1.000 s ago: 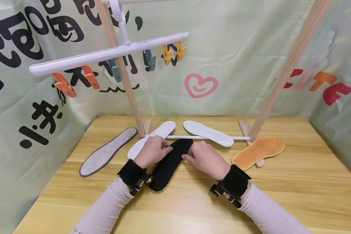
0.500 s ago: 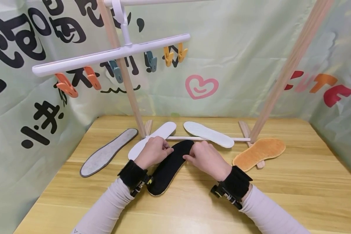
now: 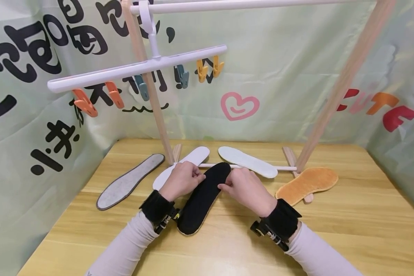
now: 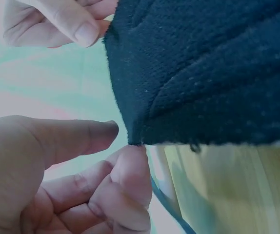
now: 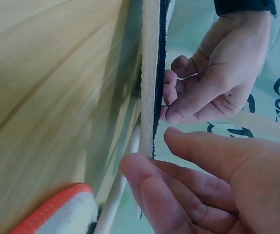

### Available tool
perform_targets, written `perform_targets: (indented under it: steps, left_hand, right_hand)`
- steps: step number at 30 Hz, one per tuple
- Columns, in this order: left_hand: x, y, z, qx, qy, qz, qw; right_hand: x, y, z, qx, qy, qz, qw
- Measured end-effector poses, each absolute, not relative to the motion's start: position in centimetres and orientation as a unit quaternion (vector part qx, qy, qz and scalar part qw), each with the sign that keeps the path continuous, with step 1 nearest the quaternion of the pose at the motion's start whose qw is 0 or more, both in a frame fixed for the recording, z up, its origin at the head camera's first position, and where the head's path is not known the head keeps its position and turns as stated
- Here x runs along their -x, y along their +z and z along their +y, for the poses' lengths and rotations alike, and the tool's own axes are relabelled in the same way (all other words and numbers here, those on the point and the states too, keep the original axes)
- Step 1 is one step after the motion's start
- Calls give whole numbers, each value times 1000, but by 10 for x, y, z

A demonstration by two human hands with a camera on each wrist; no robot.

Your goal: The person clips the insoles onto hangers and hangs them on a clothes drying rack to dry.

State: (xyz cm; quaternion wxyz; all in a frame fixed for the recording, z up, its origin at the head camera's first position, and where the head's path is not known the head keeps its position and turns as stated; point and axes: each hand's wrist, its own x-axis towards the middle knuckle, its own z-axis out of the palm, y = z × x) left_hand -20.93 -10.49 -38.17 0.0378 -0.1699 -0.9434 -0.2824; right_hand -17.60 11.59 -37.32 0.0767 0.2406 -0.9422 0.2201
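A black insole (image 3: pixel 203 203) with a pale underside lies lengthwise between both hands, its far end tilted up over the rack's low bar. My left hand (image 3: pixel 183 178) holds its left edge with curled fingers and thumb. On the opposite edge, my right hand (image 3: pixel 246 189) grips near the far end. The left wrist view shows the insole's textured black face (image 4: pixel 203 73) with a fingertip beneath its corner. Seen edge-on in the right wrist view, the insole (image 5: pixel 150 78) rests on the right fingers, the thumb close above.
Around it lie a grey insole (image 3: pixel 129 182), two white insoles (image 3: pixel 196 154) (image 3: pixel 248 161) and an orange insole (image 3: pixel 307 184). A wooden rack (image 3: pixel 341 84) stands behind. From it hangs a white hanger (image 3: pixel 138 68) with orange, blue and yellow clothespins (image 3: pixel 114 95).
The far end of the black insole has risen slightly in both hands. The head view has shifted a little, so the rack and hanger sit lower and further right.
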Motion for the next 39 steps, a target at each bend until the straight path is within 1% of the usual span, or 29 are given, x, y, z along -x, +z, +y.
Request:
perform_targets:
  steps: [4,13,19,29,34,39]
  left_hand:
    - [210,-380,-104,165,-290,-942,40]
    - [209,-376,-106,144,-304,-941,46]
    - [208,-367,-108,133,-340,-931,30]
    - [206,-360,-107,118,-390,-913,22]
    - [205,-359,-107,108,-428,-897,7]
    - [204,-359,-106,102,-442,-891,3]
  right_hand:
    - [175,-371,117,-240,226,-940,93]
    - [174,-366,118,-233,239,-938,99]
    - [174,-362,120,-226,247,-934,124]
    - [178,-359,122,-224,262,-929,138]
    - [180,-359,124,-216,268,-929,134]
    - [180,-359,126,-216,268,-929,133]
